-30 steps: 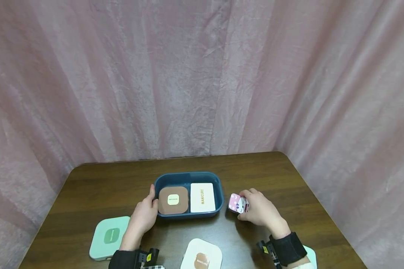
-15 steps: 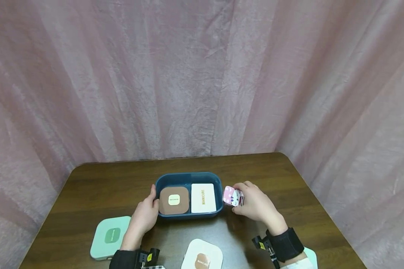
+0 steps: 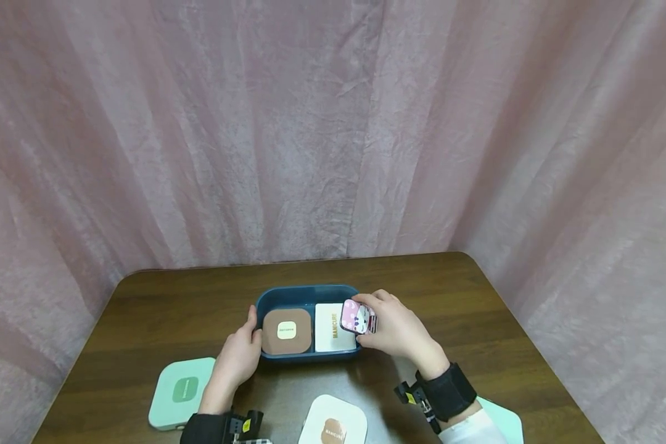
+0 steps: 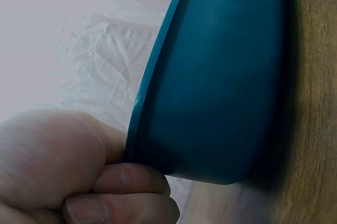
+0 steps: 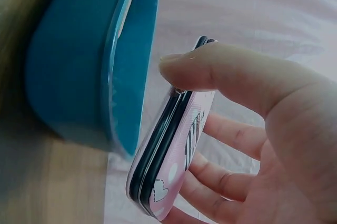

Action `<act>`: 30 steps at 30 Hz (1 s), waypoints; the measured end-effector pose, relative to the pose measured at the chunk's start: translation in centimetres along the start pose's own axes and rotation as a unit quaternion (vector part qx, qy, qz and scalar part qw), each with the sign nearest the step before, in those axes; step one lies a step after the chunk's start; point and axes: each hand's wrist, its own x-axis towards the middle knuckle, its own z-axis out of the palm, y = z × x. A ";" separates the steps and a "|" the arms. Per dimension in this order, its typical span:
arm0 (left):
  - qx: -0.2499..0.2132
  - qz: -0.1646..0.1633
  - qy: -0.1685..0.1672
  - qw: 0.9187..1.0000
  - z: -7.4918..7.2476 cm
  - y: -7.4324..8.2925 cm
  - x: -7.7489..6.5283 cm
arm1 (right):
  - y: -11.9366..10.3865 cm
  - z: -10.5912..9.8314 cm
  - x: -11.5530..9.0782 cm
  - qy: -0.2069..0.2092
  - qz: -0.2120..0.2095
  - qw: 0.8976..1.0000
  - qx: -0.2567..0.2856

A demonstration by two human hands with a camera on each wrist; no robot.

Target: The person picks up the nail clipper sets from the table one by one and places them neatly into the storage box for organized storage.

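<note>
A blue plastic bin stands on the table with a brown square case in its left part and a white case lettered MANICURE in its right part. My left hand grips the bin's left end, thumb at the rim; curled fingers show beside it in the left wrist view. My right hand holds a small pink patterned zip case above the bin's right part. In the right wrist view, the thumb lies on the zip case's black zipped edge, near the bin's rim.
A mint green case lies left of my left forearm. A white case with a brown label lies at the front middle. Another mint green case is partly covered by my right sleeve. A pink curtain hangs behind the wooden table.
My right hand has carried the pink zip case leftward, from the table beside the bin to above the white case. My left hand has stayed at the bin's left end.
</note>
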 end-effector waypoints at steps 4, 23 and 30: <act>0.001 0.000 0.001 1.000 0.0 0.0 0.0 | -0.7 0.3 0.7 0.000 -0.025 1.000 0.006; -0.003 -0.002 -0.001 1.000 0.0 0.0 0.2 | -2.0 2.7 2.7 -0.029 -0.061 0.998 0.008; -0.003 -0.002 0.001 1.000 -0.1 0.0 0.2 | -1.9 3.7 3.3 -0.016 -0.065 0.998 0.006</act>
